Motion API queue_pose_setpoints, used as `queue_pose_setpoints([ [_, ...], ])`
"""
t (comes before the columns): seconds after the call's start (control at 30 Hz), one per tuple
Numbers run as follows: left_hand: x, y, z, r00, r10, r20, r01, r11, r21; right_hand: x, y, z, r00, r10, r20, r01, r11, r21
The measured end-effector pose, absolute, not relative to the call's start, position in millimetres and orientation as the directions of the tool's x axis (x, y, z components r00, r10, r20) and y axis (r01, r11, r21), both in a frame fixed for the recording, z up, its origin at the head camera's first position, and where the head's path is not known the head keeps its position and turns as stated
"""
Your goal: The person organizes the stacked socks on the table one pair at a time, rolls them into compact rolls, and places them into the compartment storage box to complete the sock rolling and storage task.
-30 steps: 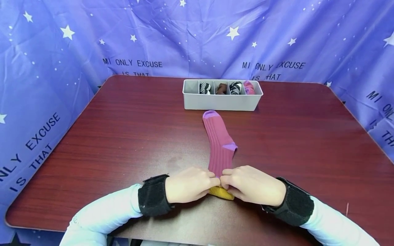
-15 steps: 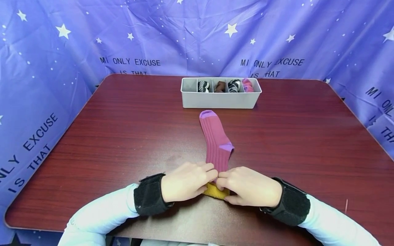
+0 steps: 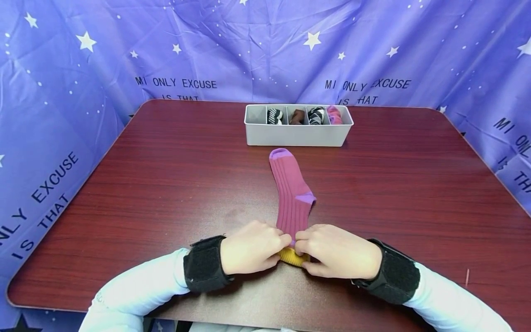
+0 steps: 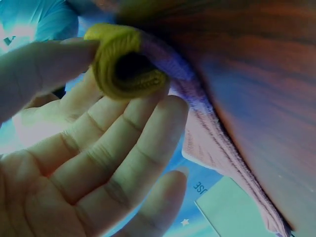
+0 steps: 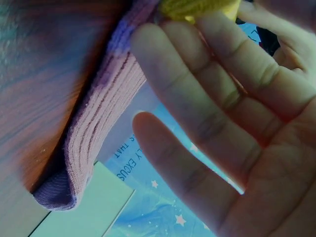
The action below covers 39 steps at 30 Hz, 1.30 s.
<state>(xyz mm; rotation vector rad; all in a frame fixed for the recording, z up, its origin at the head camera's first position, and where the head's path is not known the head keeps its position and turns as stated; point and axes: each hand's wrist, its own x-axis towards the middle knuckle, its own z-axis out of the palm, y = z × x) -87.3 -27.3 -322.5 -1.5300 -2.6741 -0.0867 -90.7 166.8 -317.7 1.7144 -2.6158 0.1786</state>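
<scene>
A pink ribbed sock with purple toe and heel lies lengthwise on the table, toe toward the back. Its near end is rolled into a yellow ribbed roll. My left hand grips the left end of this roll; in the left wrist view the thumb is on one side and the fingers on the other of the hollow yellow roll. On the right end, my right hand holds the roll between thumb and fingers. In the right wrist view only a bit of the yellow roll shows above the fingertips.
Beyond the sock's toe stands a grey divided box. Several compartments hold rolled socks: black-and-white, brown and pink; the leftmost shows none. The dark red table ends at a starry blue curtain.
Both hands stay at the yellow roll, their fingers shifting on it. My right fingers and thumb have spread a little wider around it. The whole head view has shifted slightly.
</scene>
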Motion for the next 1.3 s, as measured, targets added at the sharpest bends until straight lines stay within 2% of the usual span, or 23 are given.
queue_pose_setpoints([
  [0.13, -87.5, -28.2, -319.6, -0.511, 0.858, 0.059, 0.858, 0.505, 0.093, -89.9, 167.4, -317.4, -0.408, -0.911, 0.055, -0.91, 0.402, -0.105],
  [0.27, -87.7, -29.3, -315.3, -0.515, 0.856, -0.053, 0.833, 0.514, 0.206, -89.0, 167.8, -315.9, -0.4, -0.916, 0.032, -0.91, 0.393, -0.131],
  [0.37, -87.9, -29.1, -314.4, -0.525, 0.844, -0.104, 0.809, 0.534, 0.245, -88.6, 168.0, -316.4, -0.395, -0.918, 0.04, -0.913, 0.387, -0.129],
  [0.7, -90.0, -26.7, -323.0, -0.572, 0.811, 0.12, 0.82, 0.563, 0.101, -94.9, 168.1, -319.9, -0.504, -0.863, 0.034, -0.859, 0.497, -0.127],
  [0.83, -90.5, -26.3, -324.6, -0.547, 0.821, 0.165, 0.836, 0.546, 0.055, -96.1, 167.8, -320.7, -0.485, -0.868, 0.101, -0.873, 0.474, -0.118],
  [1.0, -89.4, -27.6, -322.2, -0.514, 0.851, 0.106, 0.856, 0.517, 0.004, -94.7, 166.0, -320.5, -0.42, -0.896, 0.146, -0.907, 0.414, -0.072],
  [1.2, -89.0, -29.1, -320.9, -0.502, 0.865, 0.028, 0.865, 0.502, 0.003, -91.2, 166.1, -319.3, -0.458, -0.885, 0.079, -0.888, 0.452, -0.085],
  [1.3, -89.9, -29.0, -320.4, -0.504, 0.864, -0.004, 0.861, 0.503, 0.078, -90.0, 166.3, -319.4, -0.461, -0.886, 0.058, -0.885, 0.454, -0.097],
])
